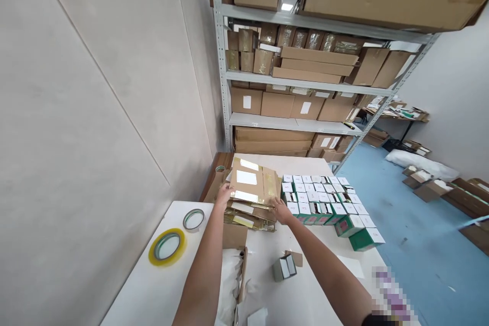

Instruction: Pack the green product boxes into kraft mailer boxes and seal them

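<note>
Currently, my left hand and right hand grip opposite sides of a flattened, white-labelled brown cardboard box, atop more flattened brown cartons on the white worktop.

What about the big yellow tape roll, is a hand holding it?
No, the yellow tape roll lies on the white table, while the left hand and right hand are at the cardboard stack.
</note>
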Motion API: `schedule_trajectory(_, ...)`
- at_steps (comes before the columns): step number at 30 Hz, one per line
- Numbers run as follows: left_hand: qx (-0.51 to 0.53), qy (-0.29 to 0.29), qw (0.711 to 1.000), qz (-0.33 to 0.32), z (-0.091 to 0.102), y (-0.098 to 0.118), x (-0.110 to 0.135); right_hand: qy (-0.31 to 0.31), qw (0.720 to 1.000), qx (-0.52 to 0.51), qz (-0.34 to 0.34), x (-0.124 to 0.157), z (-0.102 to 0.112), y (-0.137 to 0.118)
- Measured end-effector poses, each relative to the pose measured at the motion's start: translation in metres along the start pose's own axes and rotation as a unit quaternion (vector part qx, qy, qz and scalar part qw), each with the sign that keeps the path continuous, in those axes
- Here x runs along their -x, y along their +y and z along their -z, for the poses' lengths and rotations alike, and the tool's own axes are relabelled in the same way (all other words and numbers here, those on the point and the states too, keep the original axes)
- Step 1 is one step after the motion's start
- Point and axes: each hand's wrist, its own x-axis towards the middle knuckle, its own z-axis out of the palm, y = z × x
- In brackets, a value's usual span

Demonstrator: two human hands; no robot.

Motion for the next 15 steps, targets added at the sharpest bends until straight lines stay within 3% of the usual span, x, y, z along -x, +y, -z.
schedule_trajectory(3,0.09,-0.036,0.995,0.014,-0.003,0.024,0.03,0.089,0.986,-0.141,-0.007,0.008,0.019,0.006)
schedule_trajectory(8,0.165,-0.063,0.984,0.003,-0.007,0.055,0.081,0.226,0.92,-0.317,-0.05,0.037,0.076,0.011)
schedule_trajectory(12,0.195,-0.099,0.976,0.01,-0.018,0.064,0.12,0.254,0.87,-0.42,-0.044,0.083,0.124,0.015)
schedule_trajectory(15,0.172,-0.152,0.973,0.017,-0.033,0.066,0.151,0.23,0.839,-0.492,0.017,0.125,0.145,0.027)
